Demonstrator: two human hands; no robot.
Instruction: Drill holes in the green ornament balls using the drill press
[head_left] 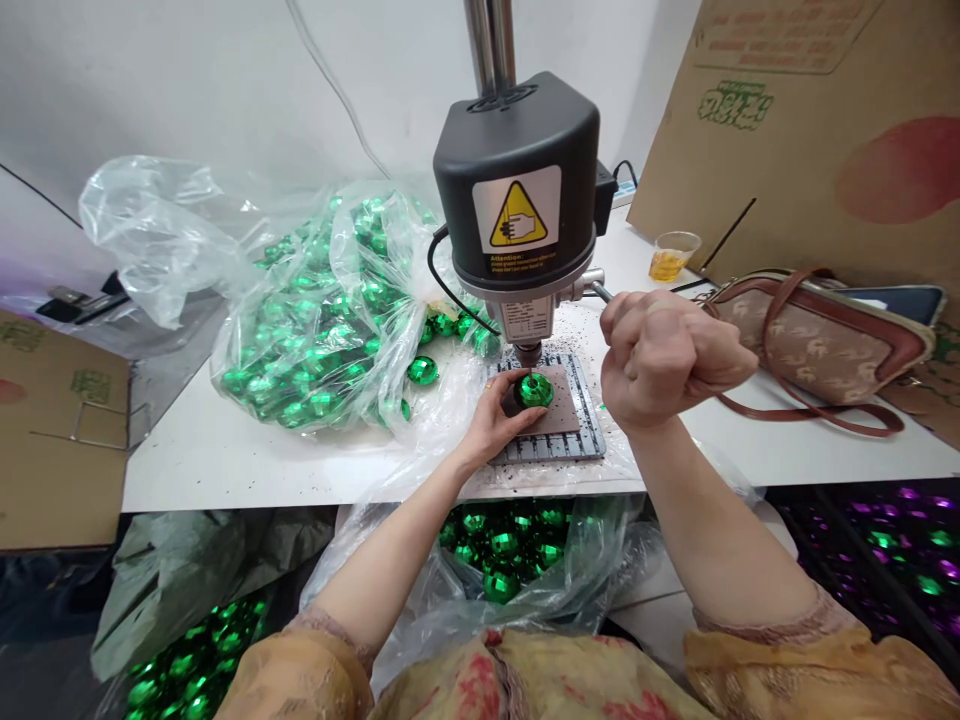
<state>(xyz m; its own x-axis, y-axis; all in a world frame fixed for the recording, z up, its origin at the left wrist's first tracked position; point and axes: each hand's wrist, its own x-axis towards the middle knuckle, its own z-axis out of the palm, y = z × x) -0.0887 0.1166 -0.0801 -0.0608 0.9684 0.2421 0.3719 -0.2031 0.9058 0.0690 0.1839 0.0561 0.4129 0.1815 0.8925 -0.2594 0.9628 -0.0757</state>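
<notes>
A bench drill press (pixel 517 180) with a black head and a yellow warning label stands in front of me. Below its chuck (pixel 529 353), my left hand (pixel 504 412) pinches a shiny green faceted ball (pixel 535 390) by its side. The ball sits over a small brown board (pixel 562 398) on the grey slotted base plate (pixel 592 440). The chuck is right above the ball; I cannot tell whether the bit touches it. My right hand (pixel 664 355) is wrapped in a fist round the metal feed lever (pixel 600 290), most of which the fingers hide.
A clear plastic bag (pixel 322 330) of green balls lies left on the white table (pixel 225 460), one loose ball (pixel 422 370) beside it. An open bag of balls (pixel 502 545) hangs below the front edge. A cup (pixel 673 256), handbag (pixel 817 330) and carton (pixel 810 130) stand right.
</notes>
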